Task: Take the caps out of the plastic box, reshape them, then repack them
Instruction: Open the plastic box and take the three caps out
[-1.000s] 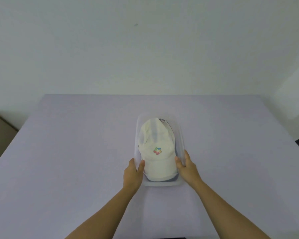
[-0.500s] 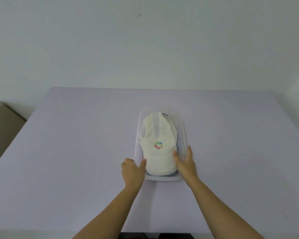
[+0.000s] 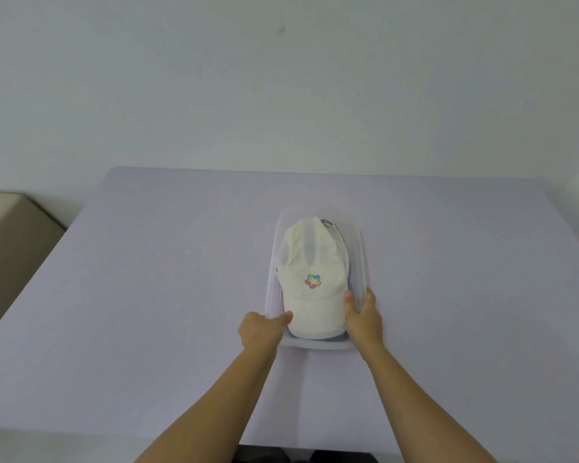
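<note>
A clear plastic box [image 3: 360, 252] stands in the middle of the table. In it lies a white cap [image 3: 310, 259] with a coloured logo, brim toward me. A darker cap [image 3: 333, 337] shows under its edges. My left hand [image 3: 259, 330] is curled at the box's near left wall, its thumb reaching over the rim to the white brim. My right hand [image 3: 363, 317] holds the near right wall, thumb inside against the brim and fingers outside.
The lilac table [image 3: 147, 295] spreads wide on both sides of the box. A beige piece of furniture [image 3: 10, 238] stands beyond the table's left edge. A plain wall lies behind the table.
My left hand's fingers have curled at the box's left wall. My right thumb has slid further inside along the brim. The box and caps stay where they were.
</note>
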Demonstrator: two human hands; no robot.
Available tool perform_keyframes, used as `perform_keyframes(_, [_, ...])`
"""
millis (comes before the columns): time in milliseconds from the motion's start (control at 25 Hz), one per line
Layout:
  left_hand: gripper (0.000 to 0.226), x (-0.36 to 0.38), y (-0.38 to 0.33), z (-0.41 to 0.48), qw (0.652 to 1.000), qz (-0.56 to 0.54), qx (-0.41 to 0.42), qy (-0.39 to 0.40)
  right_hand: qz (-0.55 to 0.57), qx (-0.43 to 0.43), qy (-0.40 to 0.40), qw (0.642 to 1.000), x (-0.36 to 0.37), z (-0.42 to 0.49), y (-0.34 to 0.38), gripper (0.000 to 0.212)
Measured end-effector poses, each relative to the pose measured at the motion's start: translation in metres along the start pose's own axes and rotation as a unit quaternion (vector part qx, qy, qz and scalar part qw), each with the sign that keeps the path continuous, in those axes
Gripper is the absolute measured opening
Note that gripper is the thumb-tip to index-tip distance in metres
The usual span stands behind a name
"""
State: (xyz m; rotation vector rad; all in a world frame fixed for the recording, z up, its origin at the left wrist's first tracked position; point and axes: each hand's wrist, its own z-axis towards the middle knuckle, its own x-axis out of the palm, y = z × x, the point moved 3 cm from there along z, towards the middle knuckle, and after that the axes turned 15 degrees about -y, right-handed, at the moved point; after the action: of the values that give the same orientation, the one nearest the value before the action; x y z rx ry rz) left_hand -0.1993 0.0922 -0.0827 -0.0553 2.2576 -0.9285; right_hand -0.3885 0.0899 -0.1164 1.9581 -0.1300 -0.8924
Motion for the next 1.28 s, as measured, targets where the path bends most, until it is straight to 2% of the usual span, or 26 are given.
perform_keyframes(280, [0.045,-0.004,-0.007,0.0,0.998,-0.043,-0.043,0.019,0.028,0.012,0.008,0.999,-0.002,0.0,0.002,0.068])
perform_keyframes(360, [0.035,-0.003,-0.005,0.0,0.997,-0.053,-0.044,0.017,0.043,0.026,0.016,0.999,-0.006,-0.002,0.005,0.068])
perform_keyframes(400, [0.036,-0.003,-0.004,-0.002,0.997,-0.062,-0.05,0.013,0.051,0.03,0.023,0.998,-0.008,-0.004,0.006,0.067])
perform_keyframes(480, [0.054,-0.004,0.003,-0.006,0.995,-0.074,-0.061,0.009,0.067,0.038,0.038,0.996,-0.012,-0.005,0.008,0.065])
perform_keyframes(600, [0.048,-0.003,0.004,-0.022,0.983,-0.177,-0.042,0.029,0.094,0.056,0.055,0.992,-0.016,-0.004,0.011,0.061])
perform_keyframes(720, [0.051,-0.002,-0.008,-0.033,0.934,-0.341,-0.031,0.101,0.175,0.107,0.057,0.977,-0.016,-0.001,0.01,0.068])
perform_keyframes(800, [0.053,-0.011,-0.018,-0.025,0.91,-0.401,-0.022,0.103,0.209,0.129,0.053,0.968,-0.016,0.001,0.006,0.077])
perform_keyframes(880, [0.054,-0.029,-0.026,-0.003,0.892,-0.443,-0.024,0.087,0.17,0.11,0.06,0.977,-0.015,-0.002,0.002,0.071])
perform_keyframes(1000, [0.053,-0.071,-0.028,0.051,0.879,-0.471,-0.01,0.067,0.033,0.039,0.063,0.997,-0.011,-0.01,-0.003,0.056])
perform_keyframes(1160, [0.057,-0.125,0.001,0.116,0.896,-0.443,-0.022,0.032,-0.013,-0.003,0.014,1.0,-0.007,-0.01,-0.009,0.05])
perform_keyframes(1280, [0.053,-0.127,0.029,0.132,0.909,-0.412,-0.05,0.033,-0.042,-0.008,0.001,0.999,-0.004,-0.007,-0.013,0.052])
